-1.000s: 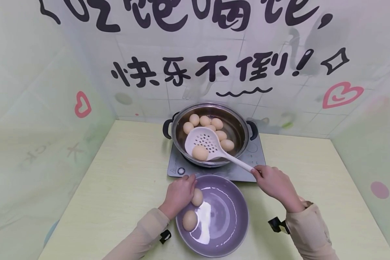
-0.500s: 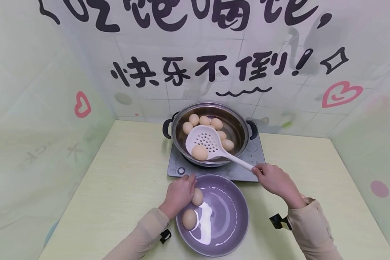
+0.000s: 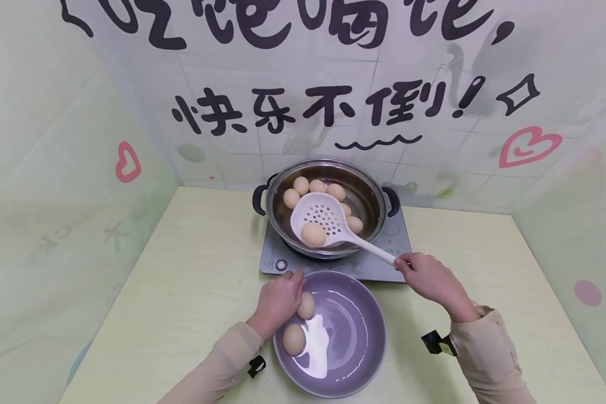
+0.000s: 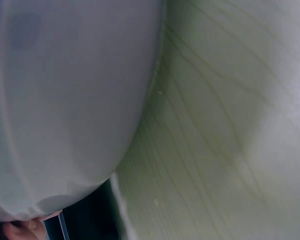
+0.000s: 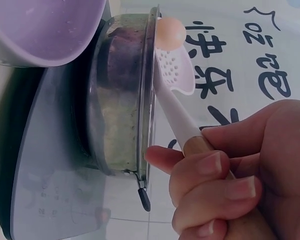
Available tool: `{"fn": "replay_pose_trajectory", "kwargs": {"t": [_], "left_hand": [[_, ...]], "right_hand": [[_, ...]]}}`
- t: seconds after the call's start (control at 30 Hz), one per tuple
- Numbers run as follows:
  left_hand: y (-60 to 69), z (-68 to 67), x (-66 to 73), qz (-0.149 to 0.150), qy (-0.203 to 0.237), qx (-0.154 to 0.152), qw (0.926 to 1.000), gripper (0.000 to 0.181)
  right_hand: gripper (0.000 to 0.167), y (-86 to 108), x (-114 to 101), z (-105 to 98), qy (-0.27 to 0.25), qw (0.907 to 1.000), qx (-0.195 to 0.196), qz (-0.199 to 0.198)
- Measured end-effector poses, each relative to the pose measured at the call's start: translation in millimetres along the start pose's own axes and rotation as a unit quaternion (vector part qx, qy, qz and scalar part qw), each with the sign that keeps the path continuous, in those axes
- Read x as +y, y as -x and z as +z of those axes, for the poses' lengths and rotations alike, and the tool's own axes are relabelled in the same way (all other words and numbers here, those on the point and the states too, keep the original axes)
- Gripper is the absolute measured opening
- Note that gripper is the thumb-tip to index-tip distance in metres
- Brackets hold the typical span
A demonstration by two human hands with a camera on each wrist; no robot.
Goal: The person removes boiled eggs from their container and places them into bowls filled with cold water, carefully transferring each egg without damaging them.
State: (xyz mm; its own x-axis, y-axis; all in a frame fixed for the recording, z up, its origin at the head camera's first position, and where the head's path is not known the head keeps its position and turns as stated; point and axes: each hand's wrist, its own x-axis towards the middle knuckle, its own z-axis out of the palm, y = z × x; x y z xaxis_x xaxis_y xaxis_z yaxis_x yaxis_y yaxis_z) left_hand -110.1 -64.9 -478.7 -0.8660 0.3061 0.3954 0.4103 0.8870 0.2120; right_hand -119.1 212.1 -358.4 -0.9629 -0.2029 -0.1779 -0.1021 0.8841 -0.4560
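Note:
My right hand (image 3: 431,280) grips the handle of a white slotted spoon (image 3: 328,212), its fingers curled round the wooden part (image 5: 197,145) in the right wrist view. One egg (image 3: 313,234) lies in the spoon's head, which is over the near part of a steel pot (image 3: 371,196). Several eggs (image 3: 335,192) sit in the pot, some partly hidden behind the spoon. My left hand (image 3: 278,300) grips the upper left rim of a purple bowl (image 3: 356,348). Inside the bowl, two eggs (image 3: 294,339) lie along its left side.
The pot stands on a flat grey induction cooker (image 3: 343,270) against the printed back wall (image 3: 222,163). Black handles (image 3: 393,202) jut from both sides of the pot. The light wooden table (image 3: 192,269) extends left and right of the bowl.
The spoon head, with its egg, has shifted slightly right and upward in the head view. My right hand has edged right. The left hand keeps its hold on the bowl.

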Motion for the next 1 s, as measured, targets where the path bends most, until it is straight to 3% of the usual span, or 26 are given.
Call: {"fn": "replay_pose_trajectory", "kwargs": {"t": [0.33, 0.73, 1.0], "left_hand": [[0.6, 0.3, -0.5, 0.001, 0.0, -0.002, 1.0, 0.012], [0.8, 2.8, 0.0, 0.001, 0.003, 0.015, 0.9999, 0.016], [1.1, 1.9, 0.4, -0.003, 0.004, 0.012, 0.9999, 0.015]], "right_hand": [[0.023, 16.2, 2, -5, -0.013, 0.9999, 0.008, 0.007], [0.025, 60.0, 8, -6, -0.027, 0.9991, 0.014, 0.031], [0.021, 86.1, 17, 5, -0.032, 0.9977, 0.002, 0.059]]}}
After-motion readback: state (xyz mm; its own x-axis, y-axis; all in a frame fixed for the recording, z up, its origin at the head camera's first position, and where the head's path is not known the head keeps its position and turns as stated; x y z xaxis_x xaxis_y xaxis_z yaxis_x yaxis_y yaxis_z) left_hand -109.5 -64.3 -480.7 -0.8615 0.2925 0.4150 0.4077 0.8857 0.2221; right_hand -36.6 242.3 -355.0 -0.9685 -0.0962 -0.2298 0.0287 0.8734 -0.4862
